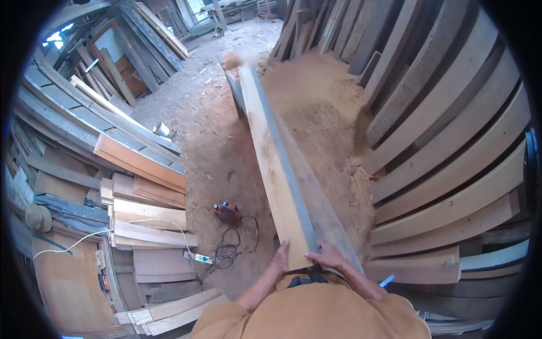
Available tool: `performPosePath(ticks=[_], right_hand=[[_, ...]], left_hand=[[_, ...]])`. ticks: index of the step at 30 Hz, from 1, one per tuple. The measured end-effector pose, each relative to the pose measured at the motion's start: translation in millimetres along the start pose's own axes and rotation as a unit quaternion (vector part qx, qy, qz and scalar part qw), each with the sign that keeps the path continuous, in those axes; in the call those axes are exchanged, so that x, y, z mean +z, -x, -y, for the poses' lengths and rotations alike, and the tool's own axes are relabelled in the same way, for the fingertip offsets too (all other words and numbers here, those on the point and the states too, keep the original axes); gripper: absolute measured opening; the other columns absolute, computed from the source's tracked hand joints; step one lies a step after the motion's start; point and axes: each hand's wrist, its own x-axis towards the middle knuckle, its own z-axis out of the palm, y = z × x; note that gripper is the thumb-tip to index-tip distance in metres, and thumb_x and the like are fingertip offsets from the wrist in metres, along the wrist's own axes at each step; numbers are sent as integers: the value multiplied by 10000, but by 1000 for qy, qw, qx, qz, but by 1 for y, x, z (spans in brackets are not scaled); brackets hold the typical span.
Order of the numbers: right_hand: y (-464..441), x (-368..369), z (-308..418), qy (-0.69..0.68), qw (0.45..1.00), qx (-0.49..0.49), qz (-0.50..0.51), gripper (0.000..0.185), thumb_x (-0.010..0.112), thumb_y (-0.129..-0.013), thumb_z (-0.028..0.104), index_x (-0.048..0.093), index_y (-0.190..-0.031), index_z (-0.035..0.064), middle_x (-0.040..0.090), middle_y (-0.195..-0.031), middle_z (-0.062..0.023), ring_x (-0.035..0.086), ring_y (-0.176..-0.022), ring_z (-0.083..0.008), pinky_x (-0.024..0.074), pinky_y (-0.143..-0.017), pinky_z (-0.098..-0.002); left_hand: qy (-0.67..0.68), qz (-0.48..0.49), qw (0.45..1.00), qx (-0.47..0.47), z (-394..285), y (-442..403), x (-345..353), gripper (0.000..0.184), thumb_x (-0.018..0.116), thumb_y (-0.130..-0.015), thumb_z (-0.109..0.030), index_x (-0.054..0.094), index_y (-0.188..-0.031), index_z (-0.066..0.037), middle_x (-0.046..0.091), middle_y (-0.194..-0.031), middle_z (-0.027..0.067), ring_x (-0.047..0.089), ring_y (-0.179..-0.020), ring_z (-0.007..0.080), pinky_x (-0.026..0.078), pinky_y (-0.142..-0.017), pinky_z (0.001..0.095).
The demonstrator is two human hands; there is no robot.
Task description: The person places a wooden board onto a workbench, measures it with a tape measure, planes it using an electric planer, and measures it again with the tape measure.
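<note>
A long pale wooden plank [270, 164] stretches away from my waist, its near end against my body. My left hand [280, 257] grips the plank's left edge near that end, thumb on top. On the opposite edge, my right hand [328, 256] holds the plank with its thumb over the corner; its lower fingers are hidden. Beneath and to the right runs a wider dusty board [322, 192]. A blurred spot covers the plank's far end.
A red power tool [227, 212] with a coiled black cord lies on the dirt floor at left, near a white power strip [199, 258]. Stacked boards [149, 217] line the left; tall planks [446, 209] lean along the right. Sawdust [316, 121] covers the ground.
</note>
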Motion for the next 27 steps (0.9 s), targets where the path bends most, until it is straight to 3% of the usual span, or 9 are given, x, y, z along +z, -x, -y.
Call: performPosePath(ticks=[4,8,14,17,23,26,27], right_hand=[[20,-3,19,-14,996,-79,-30,442,755,-865,342,623,-1011,-54,647,-863,-101,605,-793,-204,504,-715,-352],[21,-2,30,-49,992,-117,-25,366,736,-886,301,608,-998,-23,636,-841,-83,593,-767,-155,512,-700,-332],[19,-3,44,-46,990,-134,-11,329,728,-894,296,610,-978,1,624,-837,-61,578,-779,-145,498,-715,-329],[18,-2,49,-56,986,-158,-9,308,724,-900,298,594,-941,22,598,-824,-41,549,-777,-132,480,-711,-321],[13,2,53,-79,984,-159,-5,289,699,-926,295,567,-888,40,558,-811,-15,499,-768,-117,446,-692,-309],[7,2,47,-93,983,-159,12,283,689,-935,288,584,-959,27,600,-862,-28,556,-806,-128,486,-737,-314],[9,2,51,-113,980,-163,7,314,685,-937,283,577,-1053,11,616,-946,-58,576,-884,-145,493,-797,-324]], left_hand=[[68,61,996,-8,-16,20,34,878,610,-896,-686,431,-1490,-65,551,-1412,205,548,-1291,380,437,-1107,579],[125,102,987,-15,-26,42,85,948,641,-833,-743,477,-1447,-40,572,-1376,223,569,-1262,390,440,-1094,607],[150,72,986,12,-27,42,89,935,660,-817,-740,559,-1337,31,619,-1283,227,603,-1203,381,456,-1080,599],[160,126,979,15,-26,39,82,851,648,-848,-711,527,-1395,-70,605,-1314,166,590,-1226,340,462,-1064,625],[147,148,978,22,-32,39,78,884,636,-851,-719,528,-1388,-25,621,-1298,174,608,-1212,342,481,-1053,608],[159,187,969,18,-32,39,83,905,623,-861,-720,503,-1417,-17,605,-1334,186,609,-1219,346,486,-1048,606],[156,185,970,22,-33,42,91,910,619,-866,-717,488,-1430,-16,597,-1349,191,607,-1226,349,491,-1045,601]])
